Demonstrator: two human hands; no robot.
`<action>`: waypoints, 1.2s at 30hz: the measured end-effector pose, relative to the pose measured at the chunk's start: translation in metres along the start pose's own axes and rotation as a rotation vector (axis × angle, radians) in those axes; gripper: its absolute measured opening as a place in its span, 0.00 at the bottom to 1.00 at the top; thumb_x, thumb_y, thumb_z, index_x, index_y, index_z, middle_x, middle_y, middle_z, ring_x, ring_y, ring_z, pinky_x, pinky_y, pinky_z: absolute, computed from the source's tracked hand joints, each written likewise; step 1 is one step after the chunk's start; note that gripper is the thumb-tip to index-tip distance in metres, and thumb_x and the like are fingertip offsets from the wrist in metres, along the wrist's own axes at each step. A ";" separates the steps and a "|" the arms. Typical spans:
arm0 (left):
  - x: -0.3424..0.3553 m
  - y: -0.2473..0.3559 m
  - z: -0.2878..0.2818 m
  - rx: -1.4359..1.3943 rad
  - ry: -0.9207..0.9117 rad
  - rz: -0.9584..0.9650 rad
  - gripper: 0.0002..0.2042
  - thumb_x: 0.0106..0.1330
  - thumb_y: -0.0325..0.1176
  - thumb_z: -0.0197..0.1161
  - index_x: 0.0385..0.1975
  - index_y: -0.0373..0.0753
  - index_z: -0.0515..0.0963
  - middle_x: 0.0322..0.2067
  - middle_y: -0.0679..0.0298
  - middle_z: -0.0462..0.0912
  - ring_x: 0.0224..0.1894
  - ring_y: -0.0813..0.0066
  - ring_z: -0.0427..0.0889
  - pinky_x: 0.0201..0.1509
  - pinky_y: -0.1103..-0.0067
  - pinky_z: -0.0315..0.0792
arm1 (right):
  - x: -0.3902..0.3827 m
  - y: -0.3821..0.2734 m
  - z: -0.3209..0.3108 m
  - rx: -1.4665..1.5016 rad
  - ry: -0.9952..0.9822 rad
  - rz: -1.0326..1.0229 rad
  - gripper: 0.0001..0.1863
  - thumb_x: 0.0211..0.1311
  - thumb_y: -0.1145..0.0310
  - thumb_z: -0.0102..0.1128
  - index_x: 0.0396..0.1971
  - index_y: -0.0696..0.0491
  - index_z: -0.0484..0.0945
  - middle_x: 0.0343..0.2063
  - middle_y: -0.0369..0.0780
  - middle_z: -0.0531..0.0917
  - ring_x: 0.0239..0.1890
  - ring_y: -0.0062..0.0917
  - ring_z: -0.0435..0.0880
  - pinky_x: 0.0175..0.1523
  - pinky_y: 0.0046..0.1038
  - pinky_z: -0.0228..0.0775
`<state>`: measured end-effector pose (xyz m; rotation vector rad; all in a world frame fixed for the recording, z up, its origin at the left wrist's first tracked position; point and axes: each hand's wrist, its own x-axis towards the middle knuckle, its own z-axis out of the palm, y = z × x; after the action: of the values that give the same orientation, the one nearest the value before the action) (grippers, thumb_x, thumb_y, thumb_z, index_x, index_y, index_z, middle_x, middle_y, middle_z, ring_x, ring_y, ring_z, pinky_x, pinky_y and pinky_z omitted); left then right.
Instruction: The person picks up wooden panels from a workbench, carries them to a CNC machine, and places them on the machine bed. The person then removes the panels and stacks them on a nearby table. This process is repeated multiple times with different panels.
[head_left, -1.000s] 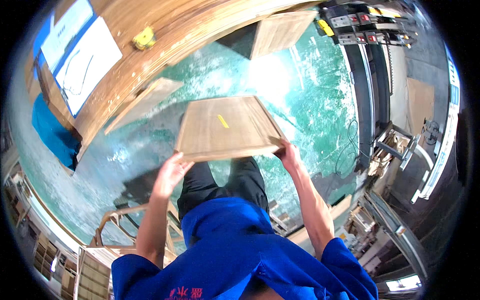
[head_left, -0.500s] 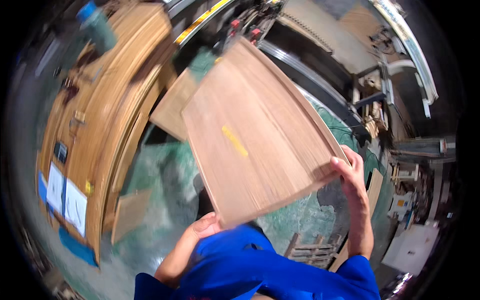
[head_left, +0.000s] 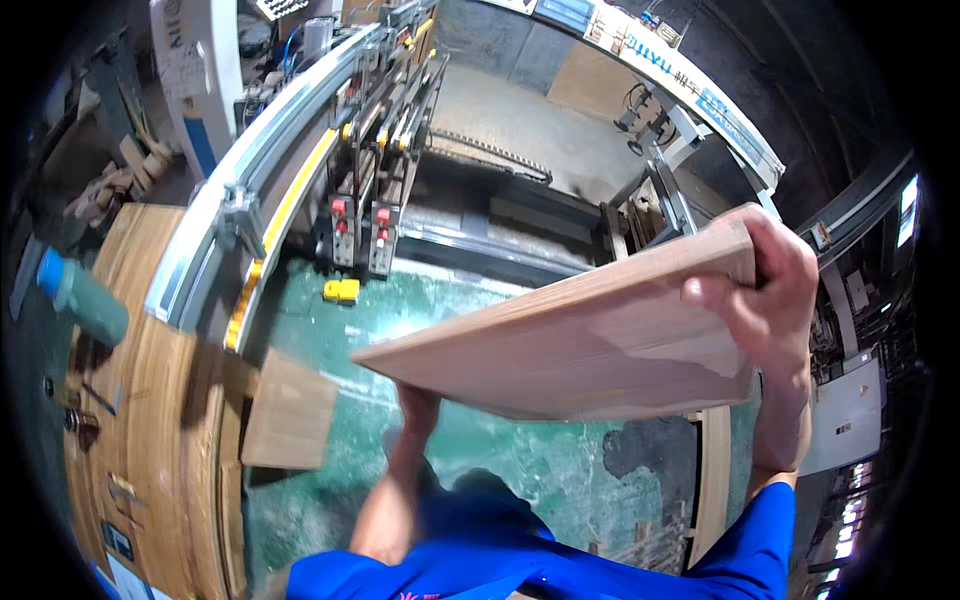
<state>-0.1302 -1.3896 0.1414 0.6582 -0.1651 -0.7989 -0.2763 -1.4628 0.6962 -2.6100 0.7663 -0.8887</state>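
Observation:
A large wooden panel (head_left: 560,350) is held up tilted in front of me, one long edge toward the machine. My right hand (head_left: 765,290) grips its upper right corner, with the thumb on the near face and the fingers wrapped over the end. At the lower left edge, my left hand (head_left: 418,405) reaches under the panel; its fingers are hidden behind the wood. The near face is pale brown with a lighter irregular patch toward the right.
A wooden workbench (head_left: 150,420) runs along the left, with a green bottle with a blue cap (head_left: 85,295) on it. Another wood board (head_left: 290,410) leans beside the bench. A machine with metal rails (head_left: 270,180) stands ahead, and a yellow object (head_left: 341,291) lies on the green floor.
The panel has been tipped up and swung to the right, so a different face shows. My right hand has risen with its corner. My view has turned toward the machine.

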 end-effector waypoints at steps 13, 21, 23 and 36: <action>0.250 0.016 0.090 0.114 -0.111 -0.261 0.47 0.70 0.70 0.50 0.77 0.37 0.52 0.75 0.54 0.58 0.75 0.58 0.59 0.78 0.61 0.54 | 0.315 0.435 0.052 0.042 0.110 0.389 0.31 0.58 0.40 0.70 0.41 0.58 0.85 0.32 0.39 0.87 0.32 0.19 0.85 0.39 0.24 0.78; 0.308 0.001 0.082 0.119 0.334 -0.132 0.35 0.78 0.58 0.49 0.71 0.33 0.62 0.67 0.54 0.70 0.68 0.60 0.70 0.71 0.65 0.65 | 0.444 0.647 0.379 0.060 -0.204 0.537 0.33 0.58 0.41 0.71 0.37 0.63 0.85 0.32 0.46 0.88 0.34 0.28 0.87 0.41 0.34 0.78; 0.298 0.005 0.072 0.105 0.611 -0.175 0.36 0.76 0.58 0.52 0.70 0.33 0.63 0.66 0.56 0.71 0.68 0.62 0.70 0.71 0.65 0.65 | 0.471 0.628 0.446 0.170 -0.383 0.500 0.34 0.59 0.40 0.69 0.34 0.64 0.86 0.30 0.47 0.88 0.34 0.31 0.88 0.42 0.34 0.79; 0.397 -0.022 0.091 0.081 0.865 -0.053 0.35 0.75 0.60 0.53 0.72 0.41 0.63 0.68 0.60 0.70 0.68 0.63 0.69 0.74 0.65 0.61 | 0.611 0.616 0.642 0.138 -0.801 -0.033 0.30 0.63 0.52 0.66 0.56 0.60 0.76 0.45 0.53 0.85 0.50 0.46 0.85 0.56 0.40 0.75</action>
<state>0.0989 -1.7270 0.1588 1.0330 0.6109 -0.5007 0.2947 -2.2561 0.2391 -2.5227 0.4121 0.1315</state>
